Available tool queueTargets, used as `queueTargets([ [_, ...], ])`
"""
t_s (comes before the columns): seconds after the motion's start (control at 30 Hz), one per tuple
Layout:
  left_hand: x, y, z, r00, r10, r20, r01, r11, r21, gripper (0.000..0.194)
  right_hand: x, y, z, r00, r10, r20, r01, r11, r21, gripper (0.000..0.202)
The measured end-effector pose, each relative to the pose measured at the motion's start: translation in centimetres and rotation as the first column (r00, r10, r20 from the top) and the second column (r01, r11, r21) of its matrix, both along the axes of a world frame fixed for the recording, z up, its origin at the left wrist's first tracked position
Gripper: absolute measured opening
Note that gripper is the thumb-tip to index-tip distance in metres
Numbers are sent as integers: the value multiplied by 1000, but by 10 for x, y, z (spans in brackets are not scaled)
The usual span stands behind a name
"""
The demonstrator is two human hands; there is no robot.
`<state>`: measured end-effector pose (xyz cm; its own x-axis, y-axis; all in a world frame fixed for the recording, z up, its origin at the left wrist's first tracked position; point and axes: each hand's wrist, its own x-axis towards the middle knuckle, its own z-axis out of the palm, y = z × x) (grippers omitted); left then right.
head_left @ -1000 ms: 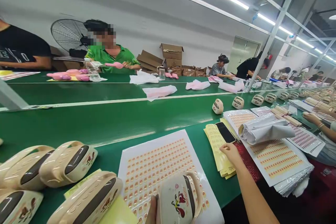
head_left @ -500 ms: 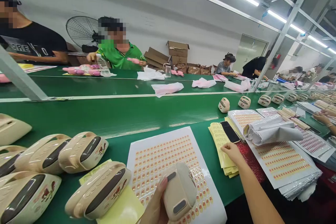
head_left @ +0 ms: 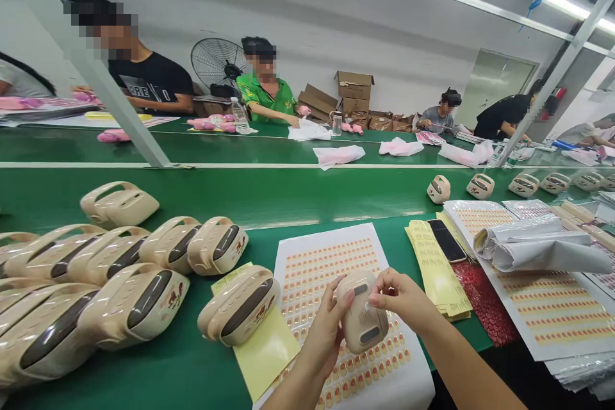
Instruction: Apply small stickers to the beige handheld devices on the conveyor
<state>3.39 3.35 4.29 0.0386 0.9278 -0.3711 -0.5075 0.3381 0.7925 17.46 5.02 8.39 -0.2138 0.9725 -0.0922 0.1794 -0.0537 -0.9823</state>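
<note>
Left hand (head_left: 327,330) clamped around cream device (head_left: 361,320), right hand (head_left: 401,298) pinching its top; held above sticker sheet (head_left: 336,256) on near green worktop (head_left: 216,205).

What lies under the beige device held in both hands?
Under the device, held by the left hand and right hand, lies a sticker sheet on the green belt. The stickers directly beneath are hidden.

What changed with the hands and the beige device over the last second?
The right hand left the yellow sheets and came onto the beige device. The left hand lifted and turned it, back side up. The sticker sheet and phone stayed put.
</note>
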Motion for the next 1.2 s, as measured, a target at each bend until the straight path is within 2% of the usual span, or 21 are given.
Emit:
queueTargets([
  [0.27, -2, -1, 0, 1000, -3, -2, 3, 1000, -10, 63, -1, -1, 3, 991, -29, 133, 26, 999, 29, 16],
  [0.43, -2, -1, -1, 1000, 0, -7, 0, 1000, -2, 61, -10, -8, 2, 969, -139, 204, 101, 977, 188, 10],
  [0.53, -1, 0, -3, 1000, 15, 14, -14, 1000, -3, 59, -14, -12, -5, 969, -186, 162, 134, 949, 284, 12],
  [0.67, 0, 0, -4, 998, 51, 20, -52, 999, 8, 53, -12, -12, -15, 987, -159, -16, 158, 955, 252, 26],
  [0.77, 2, 0, -3, 997, 68, 35, -68, 998, 2, 47, -9, -12, -19, 981, -191, -30, 192, 942, 277, 30],
  [0.97, 4, 2, -9, 987, 161, -5, -161, 987, 19, 56, -14, -15, -23, 950, -251, 184, 144, 880, 453, 12],
  [1.1, 4, 1, -8, 976, 219, -19, -218, 975, 49, 60, -19, -20, -31, 946, -260, 193, 102, 803, 587, 10],
  [1.2, 4, -2, -5, 979, 203, 3, -202, 975, 90, 55, -21, -24, -34, 952, -260, 161, 91, 743, 664, 12],
])
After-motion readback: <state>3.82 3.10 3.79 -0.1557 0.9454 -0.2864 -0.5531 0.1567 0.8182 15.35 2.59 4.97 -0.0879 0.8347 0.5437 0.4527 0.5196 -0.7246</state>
